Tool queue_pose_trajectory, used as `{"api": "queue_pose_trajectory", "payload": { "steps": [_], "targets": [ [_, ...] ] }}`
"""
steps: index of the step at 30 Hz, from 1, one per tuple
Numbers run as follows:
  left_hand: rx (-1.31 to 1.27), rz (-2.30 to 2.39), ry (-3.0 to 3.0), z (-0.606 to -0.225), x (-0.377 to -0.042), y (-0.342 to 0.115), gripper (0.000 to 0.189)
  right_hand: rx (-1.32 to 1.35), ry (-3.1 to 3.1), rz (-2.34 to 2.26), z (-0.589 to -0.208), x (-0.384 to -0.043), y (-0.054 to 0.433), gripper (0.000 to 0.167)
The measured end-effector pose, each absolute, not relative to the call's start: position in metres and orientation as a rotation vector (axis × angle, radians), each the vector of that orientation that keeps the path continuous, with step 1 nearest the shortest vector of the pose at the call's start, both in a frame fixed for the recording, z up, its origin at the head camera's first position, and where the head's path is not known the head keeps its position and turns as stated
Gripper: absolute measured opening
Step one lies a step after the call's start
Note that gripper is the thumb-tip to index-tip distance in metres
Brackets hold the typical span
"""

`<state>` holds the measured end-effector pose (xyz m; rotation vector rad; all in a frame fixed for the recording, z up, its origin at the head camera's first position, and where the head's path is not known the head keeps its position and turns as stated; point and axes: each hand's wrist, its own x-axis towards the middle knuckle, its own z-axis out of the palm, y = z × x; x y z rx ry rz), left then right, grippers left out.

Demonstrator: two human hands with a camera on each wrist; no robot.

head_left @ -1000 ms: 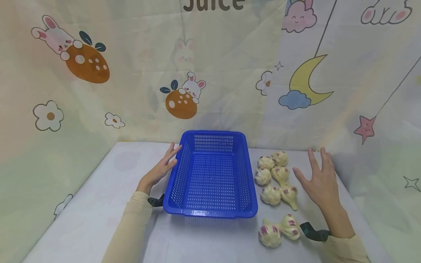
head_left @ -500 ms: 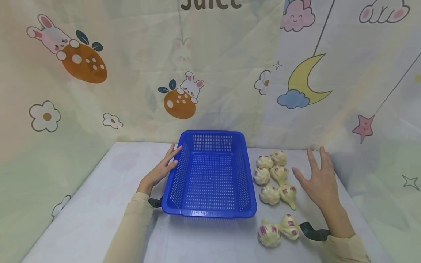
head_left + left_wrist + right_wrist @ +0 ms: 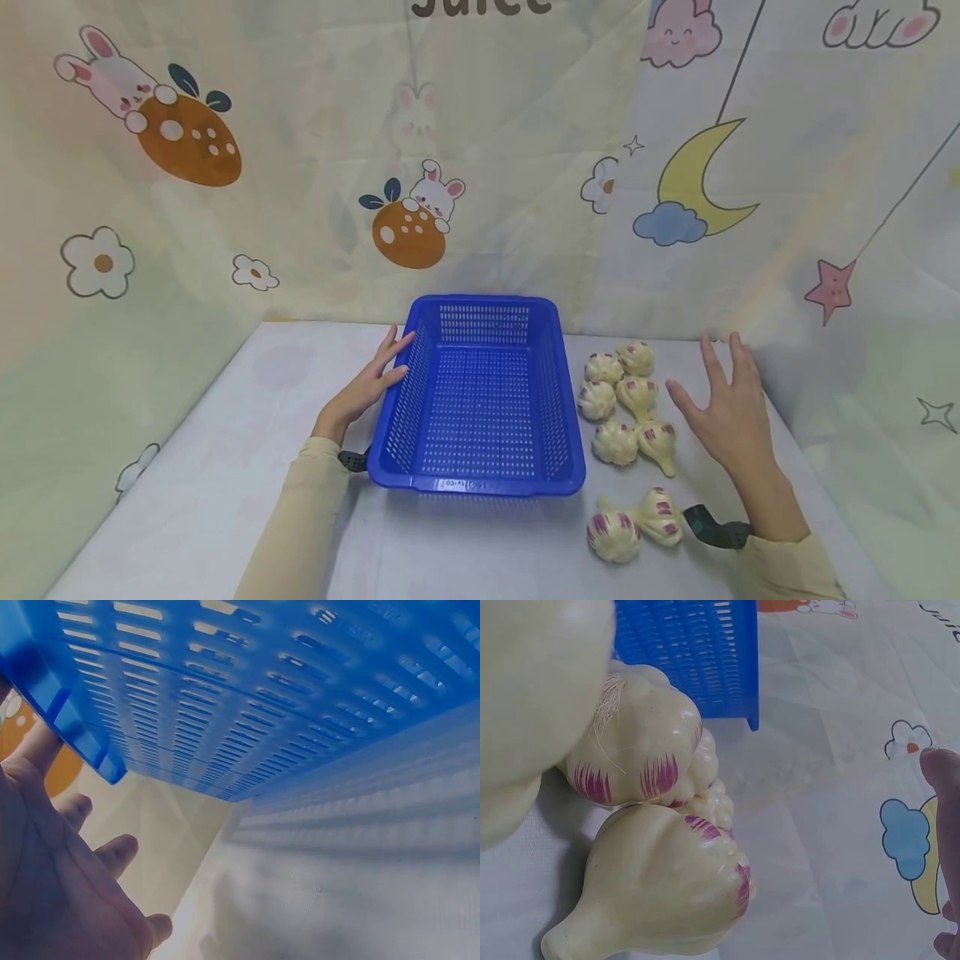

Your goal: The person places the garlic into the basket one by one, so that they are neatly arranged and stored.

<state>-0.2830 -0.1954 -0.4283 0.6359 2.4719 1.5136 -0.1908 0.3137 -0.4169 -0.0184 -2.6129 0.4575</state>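
Note:
A blue plastic basket (image 3: 480, 485) with slotted walls stands on the white table, nothing inside it. My left hand (image 3: 360, 390) is at its left side, fingers spread and fingertips right at the rim; the left wrist view has this hand (image 3: 64, 862) beside the slotted wall (image 3: 172, 712). Several white garlic bulbs (image 3: 617, 444) with purple streaks lie in a cluster right of the basket. Nearer the front are two more bulbs, one round (image 3: 615, 536) and one with a long neck (image 3: 660, 515). My right hand (image 3: 731, 417), fingers apart and holding nothing, hovers right of the cluster.
A pale cloth backdrop (image 3: 510, 217) printed with rabbits, flowers and a moon rises behind and at both sides of the white table (image 3: 225, 467). Dark wrist devices show at the left wrist (image 3: 354, 461) and the right wrist (image 3: 717, 528).
The head view shifts very slightly. Both hands, the basket and the garlic bulbs keep their places.

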Motion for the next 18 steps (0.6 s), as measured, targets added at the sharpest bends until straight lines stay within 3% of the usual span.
{"api": "queue_pose_trajectory", "payload": {
  "steps": [18],
  "targets": [
    [0.606,1.52,2.458,-0.4301,-0.2827,-0.1966,0.059,-0.026,-2.613,0.445,-0.4154,-0.1915,0.3139,0.083]
  ]
}}
